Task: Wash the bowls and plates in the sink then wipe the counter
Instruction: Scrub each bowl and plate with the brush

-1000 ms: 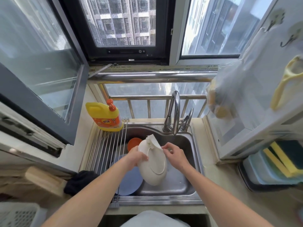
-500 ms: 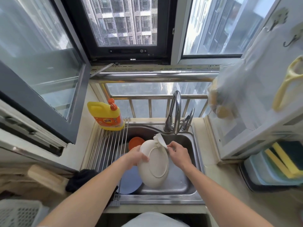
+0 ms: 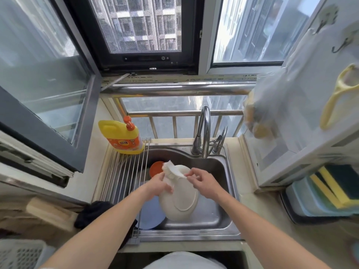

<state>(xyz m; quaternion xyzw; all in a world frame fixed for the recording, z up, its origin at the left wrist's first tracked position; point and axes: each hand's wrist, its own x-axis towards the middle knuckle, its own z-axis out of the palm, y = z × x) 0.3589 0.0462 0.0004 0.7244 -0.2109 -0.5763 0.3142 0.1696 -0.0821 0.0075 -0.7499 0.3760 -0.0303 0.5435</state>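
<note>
I hold a white plate tilted on edge over the steel sink, its underside facing me. My left hand grips the plate's left rim. My right hand pinches a white cloth that lies over the plate's top edge. A blue plate lies in the sink under my left arm. An orange bowl sits at the sink's back left, partly hidden by the cloth.
A roll-up steel rack covers the sink's left side, with a yellow detergent bottle at its far end. The faucet rises behind the sink. A dark cloth lies left; sponges in a tub sit right.
The cloth has shifted left across the plate's top edge, and my right hand has moved up slightly. The plate stays tilted in my left hand.
</note>
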